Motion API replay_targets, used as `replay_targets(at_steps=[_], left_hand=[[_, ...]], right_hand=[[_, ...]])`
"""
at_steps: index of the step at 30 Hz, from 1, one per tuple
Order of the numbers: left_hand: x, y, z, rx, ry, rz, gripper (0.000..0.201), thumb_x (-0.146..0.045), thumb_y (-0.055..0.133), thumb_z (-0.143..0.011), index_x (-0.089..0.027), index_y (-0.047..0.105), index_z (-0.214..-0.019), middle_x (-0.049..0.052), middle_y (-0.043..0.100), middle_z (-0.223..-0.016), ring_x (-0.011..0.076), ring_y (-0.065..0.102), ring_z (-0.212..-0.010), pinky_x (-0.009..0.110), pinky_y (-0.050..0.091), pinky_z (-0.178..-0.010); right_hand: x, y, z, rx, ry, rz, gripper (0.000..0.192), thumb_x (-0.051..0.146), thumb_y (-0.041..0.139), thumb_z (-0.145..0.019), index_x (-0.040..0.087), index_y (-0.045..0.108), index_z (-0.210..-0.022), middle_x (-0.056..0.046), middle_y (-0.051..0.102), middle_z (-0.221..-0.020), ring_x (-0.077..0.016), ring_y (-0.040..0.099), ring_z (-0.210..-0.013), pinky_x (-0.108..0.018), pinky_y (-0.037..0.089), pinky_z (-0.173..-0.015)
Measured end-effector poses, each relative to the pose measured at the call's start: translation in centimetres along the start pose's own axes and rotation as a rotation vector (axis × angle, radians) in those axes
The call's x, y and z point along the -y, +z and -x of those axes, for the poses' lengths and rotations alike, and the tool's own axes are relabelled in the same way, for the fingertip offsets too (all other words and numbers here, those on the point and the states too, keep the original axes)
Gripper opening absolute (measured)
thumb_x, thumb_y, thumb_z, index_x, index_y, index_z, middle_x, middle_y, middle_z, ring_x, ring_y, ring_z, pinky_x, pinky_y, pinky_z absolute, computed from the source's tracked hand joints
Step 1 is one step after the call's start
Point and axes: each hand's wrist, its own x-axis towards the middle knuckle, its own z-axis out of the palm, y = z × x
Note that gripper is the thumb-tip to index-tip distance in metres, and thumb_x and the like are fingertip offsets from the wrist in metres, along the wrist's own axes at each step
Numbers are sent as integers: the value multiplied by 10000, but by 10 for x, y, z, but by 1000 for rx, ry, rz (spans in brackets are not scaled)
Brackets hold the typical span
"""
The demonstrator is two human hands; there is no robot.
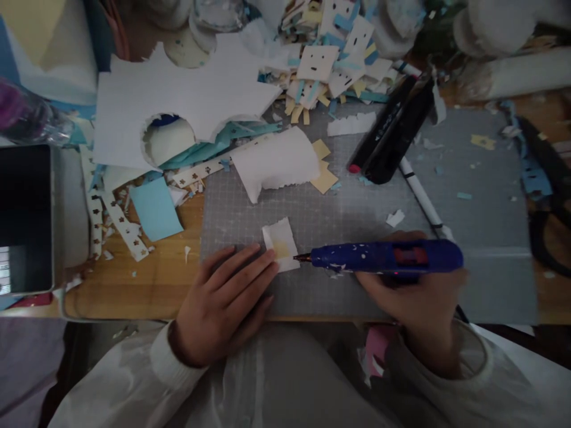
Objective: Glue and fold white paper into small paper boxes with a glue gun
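Note:
My left hand [229, 297] lies with its fingers stretched out, the fingertips on the lower left of a small white paper piece [289, 238]. A pale yellow patch shows on that paper. My right hand [414, 297] is closed round a blue hot glue gun [352, 257], held level with its metal nozzle pointing left. The nozzle tip is at the paper's right edge; whether it touches, I cannot tell. Under both lies a grey gridded cutting mat [482, 238]. Above them rests a curled white paper sheet [281, 157] beside some tan paper pieces [324, 175].
Black markers [388, 131] lie at the mat's upper right, with black-handled scissors [546, 238] at the far right. A cut white sheet [134, 113], a blue paper square [156, 208] and a dark-screened device [24, 220] occupy the left. Paper figures [316, 62] are piled behind.

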Motion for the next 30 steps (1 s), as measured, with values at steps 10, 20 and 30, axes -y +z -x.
replay_targets(at_steps=[10,20,30], left_hand=[[0,-1,0,6,6,7,403,-156,585,-839,-135,569,-1241,98,643,-1257,280,539,-1218,461,373,-1039],[0,-2,0,14,7,8,397,-163,596,-843,-128,569,-1238,94,635,-1269,275,532,-1224,470,374,-1036],[0,-2,0,6,-4,15,382,-163,596,-846,-127,577,-1226,90,643,-1258,275,540,-1214,465,374,-1034]], right_hand=[[-2,-4,1,38,-78,-31,212,374,646,-695,261,554,-850,33,626,-672,-158,595,-555,-268,360,-481],[-4,-4,-1,56,-142,-59,197,359,637,-709,231,540,-825,22,633,-721,-154,608,-619,-258,387,-523],[-5,-12,-5,103,-152,-79,237,322,685,-685,252,539,-858,25,632,-731,-170,612,-596,-280,434,-527]])
